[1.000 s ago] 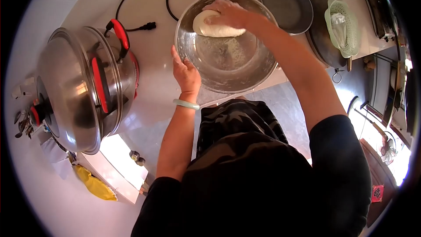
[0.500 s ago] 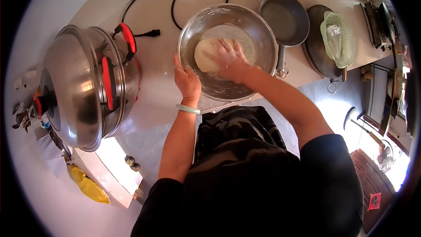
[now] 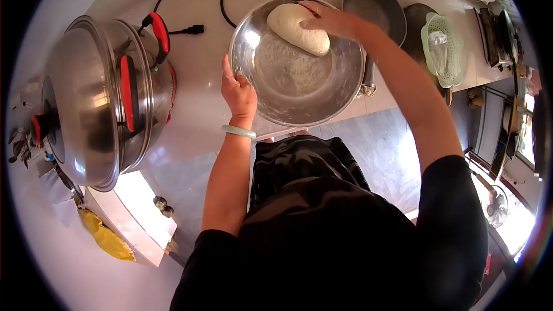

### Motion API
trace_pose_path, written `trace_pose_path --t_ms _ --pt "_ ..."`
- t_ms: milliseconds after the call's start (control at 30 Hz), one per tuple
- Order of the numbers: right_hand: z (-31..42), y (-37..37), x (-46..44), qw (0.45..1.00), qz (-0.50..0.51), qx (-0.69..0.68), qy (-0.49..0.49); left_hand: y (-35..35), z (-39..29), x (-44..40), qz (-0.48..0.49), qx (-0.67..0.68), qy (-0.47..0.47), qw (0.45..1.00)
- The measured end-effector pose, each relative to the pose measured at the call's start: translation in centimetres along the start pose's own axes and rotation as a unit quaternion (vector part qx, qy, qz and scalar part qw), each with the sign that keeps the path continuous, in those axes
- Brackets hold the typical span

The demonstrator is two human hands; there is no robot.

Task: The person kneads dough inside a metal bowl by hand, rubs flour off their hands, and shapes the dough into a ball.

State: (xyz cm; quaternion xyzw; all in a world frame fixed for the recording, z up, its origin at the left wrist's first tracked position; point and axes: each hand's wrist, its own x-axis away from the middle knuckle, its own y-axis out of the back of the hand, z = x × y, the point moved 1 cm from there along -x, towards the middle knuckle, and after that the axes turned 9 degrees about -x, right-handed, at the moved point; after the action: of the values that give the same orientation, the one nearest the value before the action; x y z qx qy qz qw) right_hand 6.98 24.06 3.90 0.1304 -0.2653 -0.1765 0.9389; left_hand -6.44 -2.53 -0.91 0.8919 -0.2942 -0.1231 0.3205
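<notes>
A wide stainless steel bowl (image 3: pixel 288 116) stands on the counter in front of me, its inside smeared with flour. In it a pale, oblong lump of dough (image 3: pixel 291 27) leans against the far wall. My left hand (image 3: pixel 238 95) grips the bowl's left rim, with some fingers outside it. My right hand (image 3: pixel 331 20) reaches over the far right side and grips the dough's far edge, thumb on top; its other fingertips are partly hidden behind the dough.
At left stands a large steel steamer pot (image 3: pixel 92 103) with red handles. Behind the bowl lies a black power cord (image 3: pixel 190 29). To the right are a grey frying pan (image 3: pixel 368 8) and a green basket (image 3: pixel 429 52) holding a plastic bag.
The dough has gone from the bowl's middle left to its far wall and is now longer in shape. My right hand has moved from on top of it to its far edge.
</notes>
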Motion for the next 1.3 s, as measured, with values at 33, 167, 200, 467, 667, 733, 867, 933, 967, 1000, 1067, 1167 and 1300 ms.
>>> trace_pose_path --t_ms 33,167,200,467,667,733,867,933,967,1000,1067,1167,1300 --pt "0.3 -1.7 0.8 0.997 -0.059 0.043 0.015 0.1 -0.2 0.1 0.003 0.004 0.007 1.000" --pt "-0.5 -5.6 0.0 0.971 -0.185 0.150 -0.004 -0.2 0.5 0.0 0.020 0.026 0.019 0.999" --pt "0.1 -5.5 0.3 0.970 -0.178 0.161 -0.025 0.0 0.4 -0.1 0.022 0.025 0.024 0.999" --pt "-0.6 -1.3 2.4 0.962 -0.103 0.241 0.078 0.6 -1.2 0.0 0.029 0.034 0.053 0.998" --pt "-3.2 -6.0 6.9 0.964 -0.221 0.148 0.026 0.2 -0.6 -0.1 0.011 0.034 0.049 0.998" --pt "-3.6 -7.7 8.5 0.961 -0.244 0.124 0.046 0.5 -1.5 -0.1 0.018 0.052 0.066 0.996" --pt "-2.9 -13.9 10.4 0.958 -0.267 0.091 0.051 0.2 -0.6 -0.1 -0.001 0.068 0.018 0.998" --pt "-1.2 -15.9 9.9 0.963 -0.240 0.114 0.051 -0.1 -0.1 -0.1 -0.006 0.065 0.007 0.998" --pt "-0.4 -16.3 9.2 0.965 -0.244 0.092 0.041 -0.2 0.1 -0.2 -0.007 0.064 0.001 0.998" --pt "0.5 -16.6 8.6 0.966 -0.247 0.069 0.031 -0.2 0.1 -0.2 0.001 0.064 0.003 0.998" --pt "1.7 -15.4 7.9 0.970 -0.244 0.006 -0.013 0.0 0.2 -0.3 0.016 0.064 0.008 0.998" --pt "3.8 -12.0 7.5 0.956 -0.227 -0.145 -0.116 0.1 0.2 -0.1 0.029 0.070 0.025 0.997" --pt "5.7 -9.8 8.9 0.968 -0.248 0.007 -0.033 0.3 -0.3 -0.3 0.029 0.049 0.024 0.998"
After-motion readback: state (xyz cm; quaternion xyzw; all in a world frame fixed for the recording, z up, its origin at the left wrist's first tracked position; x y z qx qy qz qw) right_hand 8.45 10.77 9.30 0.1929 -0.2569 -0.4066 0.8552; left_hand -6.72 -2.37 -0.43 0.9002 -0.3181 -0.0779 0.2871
